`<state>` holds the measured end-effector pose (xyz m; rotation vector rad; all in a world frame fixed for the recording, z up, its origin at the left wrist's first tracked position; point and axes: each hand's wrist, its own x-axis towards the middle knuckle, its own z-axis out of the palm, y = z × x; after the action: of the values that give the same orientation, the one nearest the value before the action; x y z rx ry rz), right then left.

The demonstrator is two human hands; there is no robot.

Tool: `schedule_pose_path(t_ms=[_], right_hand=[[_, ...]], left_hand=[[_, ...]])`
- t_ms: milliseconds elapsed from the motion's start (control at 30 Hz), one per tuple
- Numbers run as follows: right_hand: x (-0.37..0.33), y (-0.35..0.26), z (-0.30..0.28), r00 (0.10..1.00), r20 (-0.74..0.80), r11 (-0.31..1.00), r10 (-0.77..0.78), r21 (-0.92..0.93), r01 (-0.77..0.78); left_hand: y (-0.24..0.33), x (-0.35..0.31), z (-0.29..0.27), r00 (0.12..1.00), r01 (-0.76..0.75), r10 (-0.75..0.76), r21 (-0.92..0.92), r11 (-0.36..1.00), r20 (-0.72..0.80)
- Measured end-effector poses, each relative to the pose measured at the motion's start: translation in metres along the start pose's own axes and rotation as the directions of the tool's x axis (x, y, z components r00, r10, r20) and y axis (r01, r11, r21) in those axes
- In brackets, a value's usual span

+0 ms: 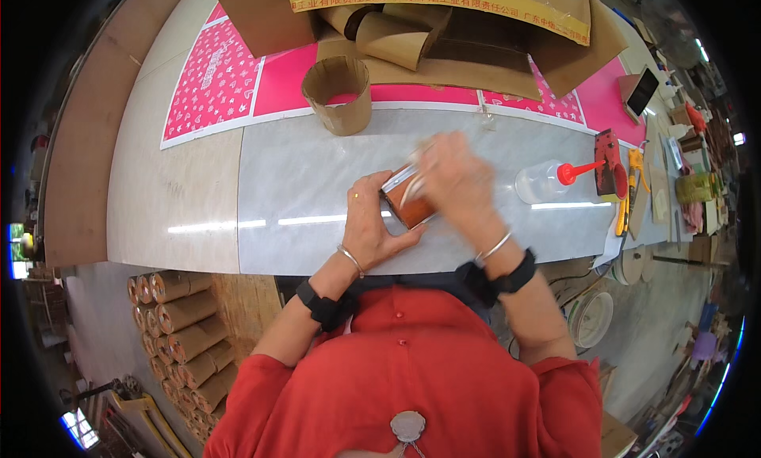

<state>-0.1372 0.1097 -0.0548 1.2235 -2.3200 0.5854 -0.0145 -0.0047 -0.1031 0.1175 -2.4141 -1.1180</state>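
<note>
Steadying a small reddish-brown block (416,211) near the middle of a counter (309,181), a person in a red button-front shirt (428,363) bends both bare hands to it. The block is boxy and straight-edged, smooth-faced with a slight sheen, tilted so that a pale, silvery strip along one edge faces 11 o'clock. The left hand (369,220) clasps it from the 9 o'clock side, fingers curled against its far edge and thumb along the near one. The right hand (460,185), blurred, arches over it from 2 o'clock; a whitish strip (411,188) shows beneath its bent fingers, though whether they are closed on it cannot be told.

From the block, a short, thick-walled tube (349,119) of brown cardboard stands upright at 11 o'clock, its rim uneven. Toward 12 and 1 o'clock gapes a large cardboard carton (507,74), banded with yellow tape and holding curved brown board. Glossy pink sheets (214,78), some patterned in white, spread under it and out to 10 o'clock. Around 3 o'clock, a translucent plastic bottle (541,182) lies with its red nozzle pointing outward, near a scuffed red tool (606,161). Paper-brown rolls (186,323) are stacked below the counter at 8 o'clock.
</note>
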Motion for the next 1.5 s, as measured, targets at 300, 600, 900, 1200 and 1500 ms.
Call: schedule_pose_path(t_ms=[300,600,900,1200,1500], right_hand=[[-0.018,-0.039,-0.010,0.991,0.012,0.973,-0.132,0.195,0.127],[-0.005,-0.005,-0.016,0.988,0.095,0.991,0.120,-0.071,-0.113],[-0.004,0.010,-0.024,0.987,0.061,0.989,0.148,-0.005,-0.148],[-0.010,-0.039,-0.021,0.981,0.166,0.994,-0.101,0.051,0.094],[-0.015,-0.031,-0.003,0.982,0.108,0.987,-0.155,0.049,0.151]], left_hand=[[0.001,-0.006,0.005,0.996,0.073,-0.077,0.061,0.995,0.056],[0.009,-0.004,0.005,0.995,-0.089,0.084,0.129,0.988,0.045],[0.017,-0.012,0.000,0.997,-0.037,0.029,0.106,0.994,0.075],[0.008,0.003,-0.008,0.986,-0.162,0.154,0.194,0.967,0.056],[-0.006,-0.006,0.003,0.966,-0.257,0.235,0.304,0.917,0.109]])
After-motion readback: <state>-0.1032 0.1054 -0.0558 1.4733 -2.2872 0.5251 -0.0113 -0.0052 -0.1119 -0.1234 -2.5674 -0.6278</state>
